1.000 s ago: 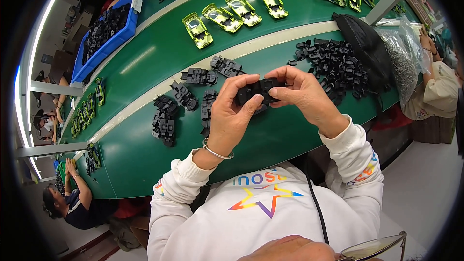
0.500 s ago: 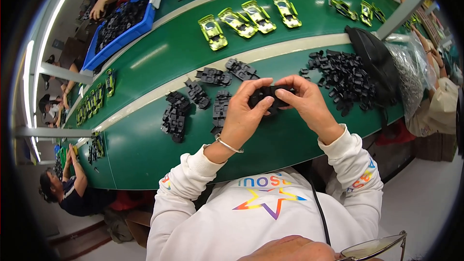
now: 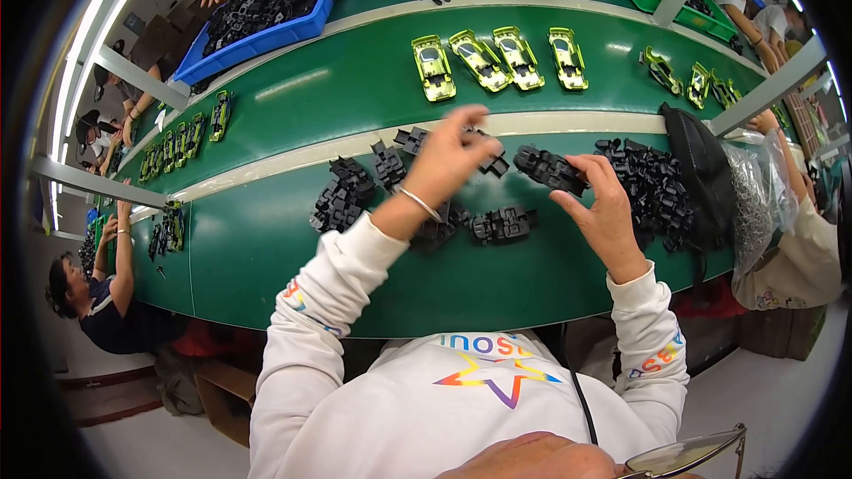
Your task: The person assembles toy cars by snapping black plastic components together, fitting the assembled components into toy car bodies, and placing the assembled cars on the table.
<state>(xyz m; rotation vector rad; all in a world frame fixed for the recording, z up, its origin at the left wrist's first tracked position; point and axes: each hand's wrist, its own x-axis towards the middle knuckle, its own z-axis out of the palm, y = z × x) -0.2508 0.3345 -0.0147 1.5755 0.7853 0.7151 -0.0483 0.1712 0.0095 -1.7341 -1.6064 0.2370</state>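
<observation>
Pinching a black part (image 3: 548,168) alone now: right hand (image 3: 609,211), one o'clock; left hand (image 3: 444,162), parted toward eleven, grip unclear.

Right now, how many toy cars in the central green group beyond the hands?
4, left to right: first car, slanted second car, third car close beside it, fourth car farther right. None looks hidden.

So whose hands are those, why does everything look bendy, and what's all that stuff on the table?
There's no robot: these are a person's own bare hands. A wide camera worn on their head looks down, and its lens bends straight edges. The right hand holds a chunky black part. The left hand looks blurry, near more black parts. On the green table there's also a pile of small black pieces. Beyond a pale strip lie shiny yellow-green car-shaped pieces.
</observation>
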